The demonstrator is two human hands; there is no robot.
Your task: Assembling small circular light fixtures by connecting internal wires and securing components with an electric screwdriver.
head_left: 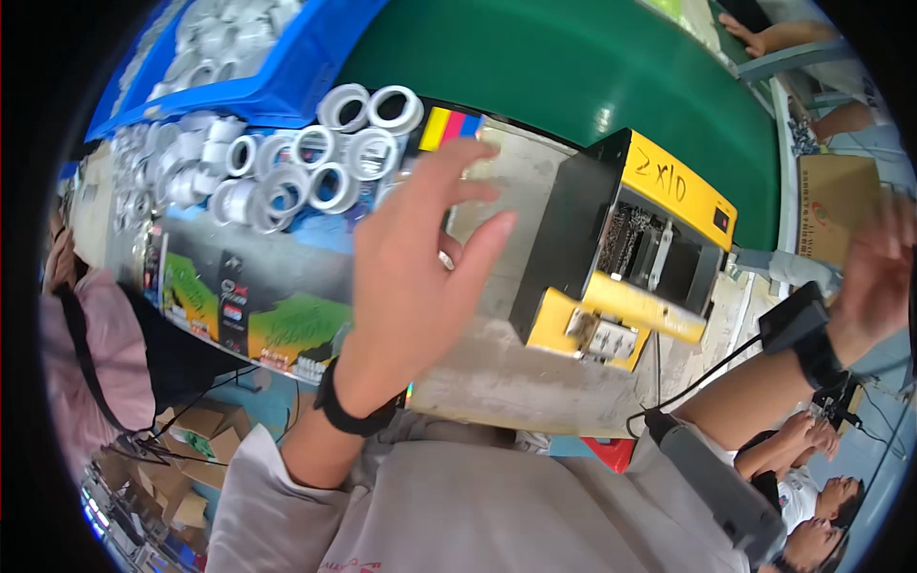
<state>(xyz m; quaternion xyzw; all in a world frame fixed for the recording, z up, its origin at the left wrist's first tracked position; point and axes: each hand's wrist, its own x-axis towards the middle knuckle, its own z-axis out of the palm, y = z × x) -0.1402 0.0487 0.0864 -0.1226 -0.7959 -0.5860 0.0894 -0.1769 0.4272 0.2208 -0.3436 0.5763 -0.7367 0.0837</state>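
My left hand (411, 258) is raised over the worktop, thumb and fingers apart, gripping nothing that I can see. Just beyond it and to its left lie many white plastic rings (334, 188), short and hollow like pipe collars, some upright and some tipped over. To the right of this hand stands a yellow and black machine (676, 186) with an open front bay and a small metal block low on its face. Far out at the right rim is my right hand (874, 272), blurred, its fingers stretched upward and away from the machine.
A blue bin (287, 95) of more white parts stands at the back left. Behind the machine runs a green surface (535, 57). A printed mat (296, 320) covers the worktop's left. A cardboard box (836, 205) is at right. Other people sit on both sides; a cable hangs near my right arm.
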